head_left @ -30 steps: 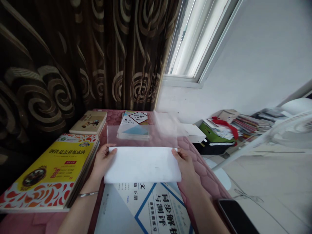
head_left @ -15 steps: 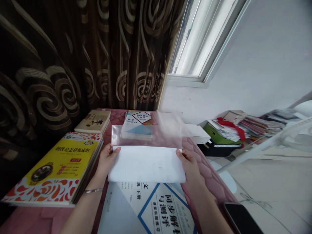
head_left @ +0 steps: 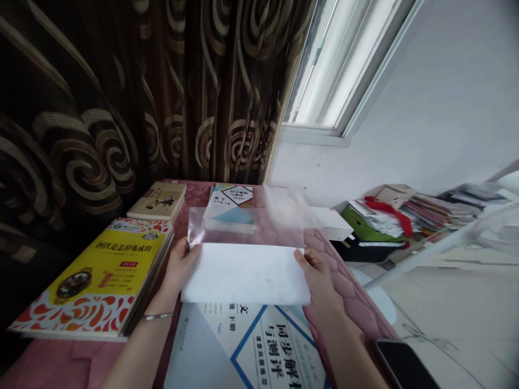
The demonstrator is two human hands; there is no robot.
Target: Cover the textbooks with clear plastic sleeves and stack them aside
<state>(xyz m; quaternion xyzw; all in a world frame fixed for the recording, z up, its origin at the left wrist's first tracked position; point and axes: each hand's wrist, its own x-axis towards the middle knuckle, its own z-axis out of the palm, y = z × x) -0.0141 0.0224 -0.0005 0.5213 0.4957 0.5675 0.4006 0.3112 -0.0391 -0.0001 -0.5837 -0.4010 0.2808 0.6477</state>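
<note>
A white sheet (head_left: 247,275) with a clear plastic film (head_left: 267,229) reaching beyond its far edge is stretched between my hands. My left hand (head_left: 180,262) pinches the sheet's far left corner, a silver bracelet on the wrist. At the far right corner my right hand (head_left: 316,267) pinches it between thumb and fingers. Below the sheet lies a pale blue and white workbook (head_left: 214,346), its upper part covered by the sheet. Through the film, a smaller stack of booklets (head_left: 231,202) shows farther back.
Left, a yellow book (head_left: 109,259) tops a stack, with a tan book (head_left: 156,200) behind. A dark phone (head_left: 405,362) lies at the lower right. Clear plastic (head_left: 287,205) and a white box (head_left: 334,222) are at the back right. A patterned curtain (head_left: 162,97) hangs behind.
The whole view has shifted slightly, with objects appearing a little farther right. Both hands keep their grip on the sheet and film.
</note>
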